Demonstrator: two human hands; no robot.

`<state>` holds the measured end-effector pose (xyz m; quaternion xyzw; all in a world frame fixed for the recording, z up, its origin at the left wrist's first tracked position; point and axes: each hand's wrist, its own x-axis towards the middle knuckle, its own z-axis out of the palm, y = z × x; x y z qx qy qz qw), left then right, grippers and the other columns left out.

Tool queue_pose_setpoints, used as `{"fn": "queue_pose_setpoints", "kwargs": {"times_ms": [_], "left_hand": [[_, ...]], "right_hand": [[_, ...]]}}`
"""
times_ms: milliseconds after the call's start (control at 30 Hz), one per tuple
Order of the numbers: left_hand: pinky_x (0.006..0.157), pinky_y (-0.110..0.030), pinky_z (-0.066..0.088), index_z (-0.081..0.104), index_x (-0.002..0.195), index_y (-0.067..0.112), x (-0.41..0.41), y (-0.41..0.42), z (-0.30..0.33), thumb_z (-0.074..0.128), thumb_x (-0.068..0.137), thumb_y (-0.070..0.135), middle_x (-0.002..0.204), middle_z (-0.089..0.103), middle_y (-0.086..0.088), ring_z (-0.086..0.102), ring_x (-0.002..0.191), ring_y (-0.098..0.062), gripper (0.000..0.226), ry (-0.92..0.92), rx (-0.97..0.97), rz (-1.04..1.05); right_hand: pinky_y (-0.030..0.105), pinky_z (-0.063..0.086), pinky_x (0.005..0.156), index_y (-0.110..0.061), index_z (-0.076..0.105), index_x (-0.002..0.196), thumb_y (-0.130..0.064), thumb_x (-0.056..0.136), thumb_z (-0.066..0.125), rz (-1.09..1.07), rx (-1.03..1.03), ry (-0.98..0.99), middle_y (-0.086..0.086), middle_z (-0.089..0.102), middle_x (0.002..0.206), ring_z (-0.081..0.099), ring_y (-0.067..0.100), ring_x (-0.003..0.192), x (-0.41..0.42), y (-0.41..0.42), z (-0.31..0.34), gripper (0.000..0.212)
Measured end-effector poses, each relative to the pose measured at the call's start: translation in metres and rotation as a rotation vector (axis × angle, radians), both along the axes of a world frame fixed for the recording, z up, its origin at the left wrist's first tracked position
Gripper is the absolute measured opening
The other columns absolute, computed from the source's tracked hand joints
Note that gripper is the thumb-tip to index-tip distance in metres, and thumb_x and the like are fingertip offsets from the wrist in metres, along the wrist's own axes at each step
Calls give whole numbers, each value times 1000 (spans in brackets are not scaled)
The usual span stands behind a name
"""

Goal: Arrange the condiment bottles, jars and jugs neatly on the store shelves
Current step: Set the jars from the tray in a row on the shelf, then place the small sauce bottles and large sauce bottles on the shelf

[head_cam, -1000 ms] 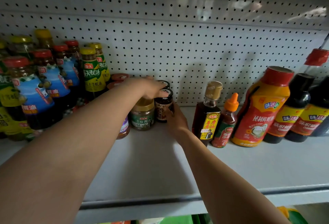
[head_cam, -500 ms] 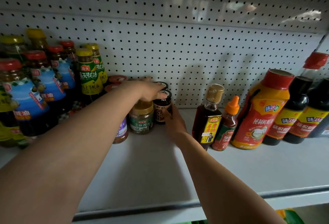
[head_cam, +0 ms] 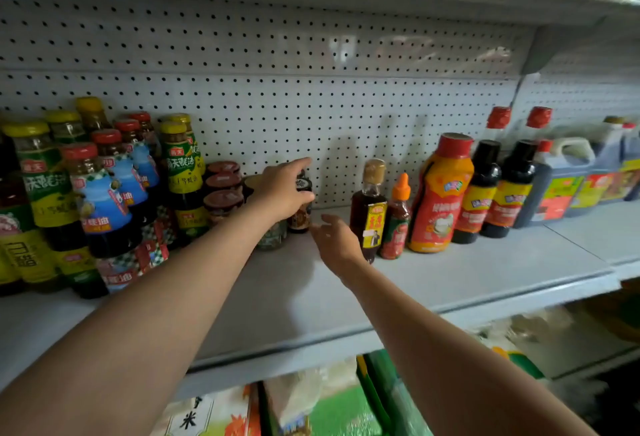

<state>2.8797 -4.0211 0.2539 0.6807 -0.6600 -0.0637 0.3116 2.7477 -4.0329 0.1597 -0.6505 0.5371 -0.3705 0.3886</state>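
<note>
My left hand (head_cam: 282, 190) reaches over a cluster of small jars at the back of the grey shelf (head_cam: 294, 300). Its index finger and thumb are spread on either side of a small dark jar with a black lid (head_cam: 300, 219), and it covers a gold-lidded jar with a green label (head_cam: 273, 238). My right hand (head_cam: 337, 240) hovers just right of the dark jar, fingers loosely apart and holding nothing. Brown-lidded jars (head_cam: 223, 198) stand to the left of the cluster.
Tall sauce bottles with red and yellow caps (head_cam: 104, 200) crowd the shelf's left. To the right stand a gold-capped oil bottle (head_cam: 369, 207), a chili sauce bottle (head_cam: 396, 224), an orange bottle (head_cam: 440, 200), two dark soy bottles (head_cam: 495, 193) and jugs (head_cam: 568, 186). Packaged goods (head_cam: 311, 408) lie below.
My right hand has come off the small dark jar and drawn back to the right. My left hand has lifted slightly, its fingers spreading. The view has pulled back and turned right.
</note>
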Motion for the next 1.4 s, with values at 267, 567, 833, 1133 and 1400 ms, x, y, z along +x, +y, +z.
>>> {"fn": "queue_pose_setpoints", "kwargs": {"times_ms": [267,567,833,1133,1400], "left_hand": [[70,-26,36,59,107,29,-12,121,-61,79,77,20,113,55,-1,52,97,-15,37,396,2,215],[65,-33,54,57,106,31,-30,255,-113,78,81,13,107,57,0,59,93,-17,37,955,147,373],[71,-33,50,56,117,33,-68,367,-189,85,73,13,123,56,-5,54,97,-16,56,931,271,559],[100,-42,47,37,149,33,-70,491,-236,81,76,18,138,46,-15,49,123,-33,86,582,463,790],[99,-42,49,35,151,27,-24,537,-273,78,80,19,134,46,-16,51,120,-33,83,571,580,859]], "right_hand": [[31,54,70,-16,57,137,-33,93,67,-55,-4,45,6,69,105,62,20,81,-44,67,-6,48],[19,42,55,-25,56,138,-35,89,73,136,-31,28,5,63,130,63,17,92,-76,157,-22,53],[34,49,96,-29,51,143,-31,83,79,473,-34,299,10,59,137,59,29,119,-112,236,-71,66],[33,41,99,-25,31,155,-27,80,84,763,73,619,16,44,147,46,33,132,-94,324,-138,92],[37,46,100,-19,29,155,-30,82,82,799,149,714,15,44,148,49,34,129,-49,357,-182,91]]}}
